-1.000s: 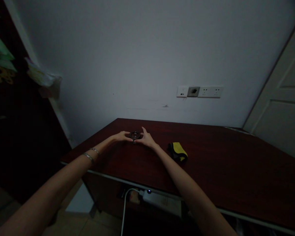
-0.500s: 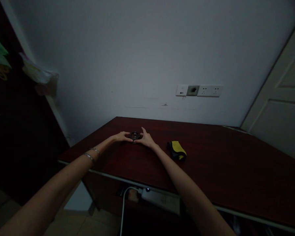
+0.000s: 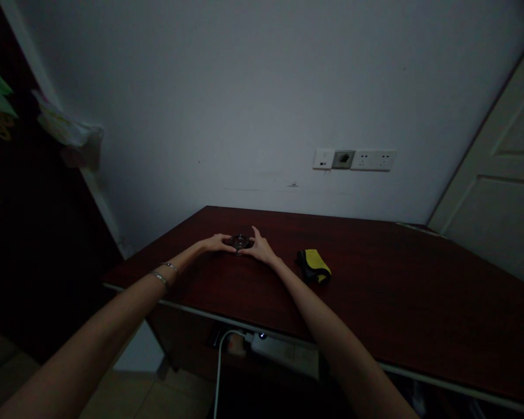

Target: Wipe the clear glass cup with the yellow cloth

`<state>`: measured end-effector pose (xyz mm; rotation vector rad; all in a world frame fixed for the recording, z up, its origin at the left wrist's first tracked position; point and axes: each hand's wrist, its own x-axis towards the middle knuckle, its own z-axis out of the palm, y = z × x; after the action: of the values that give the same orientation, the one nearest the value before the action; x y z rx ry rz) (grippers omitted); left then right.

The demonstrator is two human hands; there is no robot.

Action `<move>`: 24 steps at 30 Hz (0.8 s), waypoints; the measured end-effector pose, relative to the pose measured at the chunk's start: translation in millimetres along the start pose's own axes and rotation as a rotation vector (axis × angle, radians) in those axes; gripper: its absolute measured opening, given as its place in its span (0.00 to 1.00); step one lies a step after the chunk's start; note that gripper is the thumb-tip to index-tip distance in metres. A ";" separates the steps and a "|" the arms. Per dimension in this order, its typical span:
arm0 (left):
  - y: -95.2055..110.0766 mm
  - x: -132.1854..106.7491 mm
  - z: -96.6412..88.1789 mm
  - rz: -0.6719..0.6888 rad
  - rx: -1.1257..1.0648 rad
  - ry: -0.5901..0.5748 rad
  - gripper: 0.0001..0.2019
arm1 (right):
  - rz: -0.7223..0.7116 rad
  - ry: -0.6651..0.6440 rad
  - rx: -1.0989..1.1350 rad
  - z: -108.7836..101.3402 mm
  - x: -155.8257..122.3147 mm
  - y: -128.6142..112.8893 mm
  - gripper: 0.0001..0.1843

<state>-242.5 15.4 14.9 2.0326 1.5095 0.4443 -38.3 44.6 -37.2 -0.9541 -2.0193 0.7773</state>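
A small round dark glass dish [image 3: 240, 241], like an ashtray, rests on the dark red wooden table [image 3: 397, 302] near its far left part. My left hand [image 3: 218, 242] grips its left side with curled fingers. My right hand [image 3: 258, 248] holds its right side, thumb raised and fingers wrapped round the rim. Both arms stretch far forward; thin bracelets circle my left wrist. The room is dim and the dish's detail is hard to make out.
A folded yellow and black cloth [image 3: 314, 266] lies just right of my right hand. A row of wall sockets [image 3: 353, 160] sits above the table. A white door [image 3: 498, 186] stands right. A power strip [image 3: 283, 352] hangs under the table's front edge.
Both hands stay on the dish in the same place. Only the camera view has shifted slightly.
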 end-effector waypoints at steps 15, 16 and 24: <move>-4.7 5.7 -1.3 0.007 0.057 -0.093 0.29 | 0.002 -0.005 -0.020 -0.1 -4.3 -0.9 0.57; -4.5 5.6 -1.5 0.007 0.053 -0.098 0.29 | 0.010 -0.007 -0.022 -0.2 -4.8 -1.7 0.57; 9.9 4.4 -11.2 -0.082 0.061 -0.137 0.41 | 0.002 -0.121 -0.114 -20.3 -15.2 -15.0 0.57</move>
<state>-240.0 20.3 29.4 1.9954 1.5332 0.2236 -20.3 28.1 -20.7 -0.9947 -2.1874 0.7427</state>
